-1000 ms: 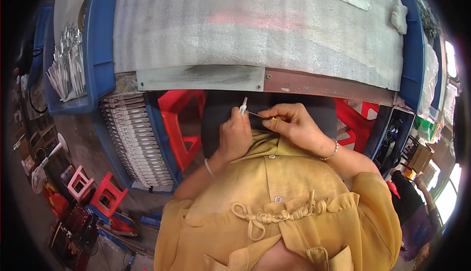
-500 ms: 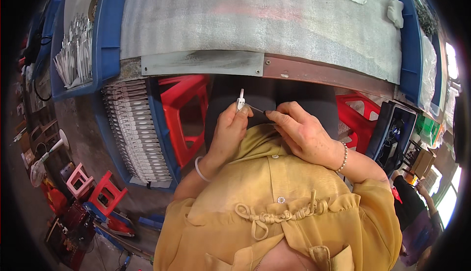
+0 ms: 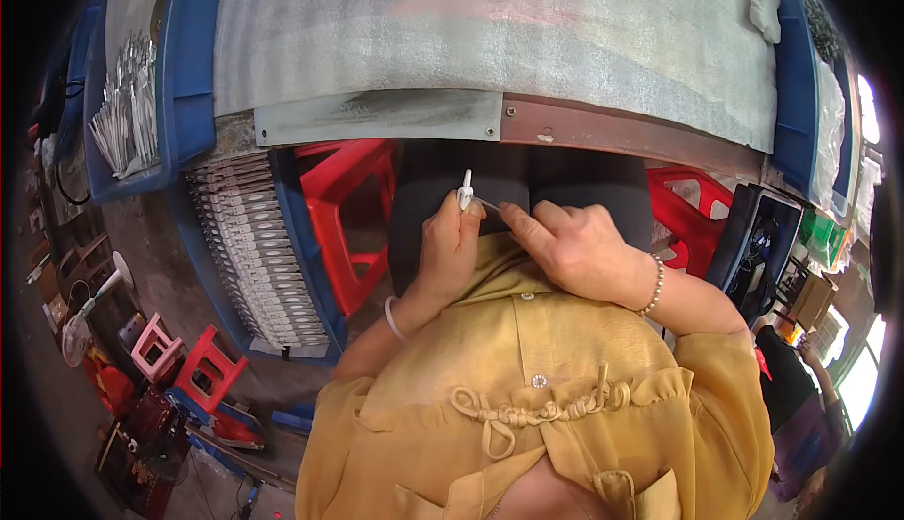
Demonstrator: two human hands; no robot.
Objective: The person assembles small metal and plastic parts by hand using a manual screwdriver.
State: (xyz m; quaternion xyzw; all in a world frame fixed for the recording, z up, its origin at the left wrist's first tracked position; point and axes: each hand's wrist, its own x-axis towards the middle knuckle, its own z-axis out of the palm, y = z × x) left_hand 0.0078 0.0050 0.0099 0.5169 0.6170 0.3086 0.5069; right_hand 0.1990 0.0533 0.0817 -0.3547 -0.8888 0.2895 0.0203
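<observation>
Head view: I'm looking down past a yellow blouse (image 3: 537,398) at both hands, held close together over my lap, below the worktop edge. Left hand (image 3: 450,254) has its fingers closed around a small white part (image 3: 464,190) that sticks up out of the fist, upright. Right hand (image 3: 574,249) is just beside it, fingers pinched on a thin pale piece (image 3: 490,204) that runs to the white part; too small to tell what it is. Bangle on the left wrist, bead bracelet (image 3: 653,286) on the right.

Surface: worktop (image 3: 490,30) fills the upper frame, covered in a grey foam sheet, blue edging (image 3: 188,68) down its left side and again on the right. Front edge has a grey metal strip (image 3: 377,117) on the left, a rust-brown rail (image 3: 631,138) on the right. White scrap (image 3: 765,4) lies near the far right corner.

Room: a blue bin (image 3: 113,162) at far left holds a heap of silvery-white parts (image 3: 127,110). Below the worktop on my left, a blue tray (image 3: 247,247) carries rows of white pieces, packed tight. Red plastic stools (image 3: 344,214) sit under the worktop, one left of my hands, another (image 3: 683,223) to the right. Dark box (image 3: 758,242) stands right of that. Concrete floor lower left, with small pink and red stools (image 3: 184,365) and clutter. Another person (image 3: 800,398) is at the right rim, well apart from my hands.
</observation>
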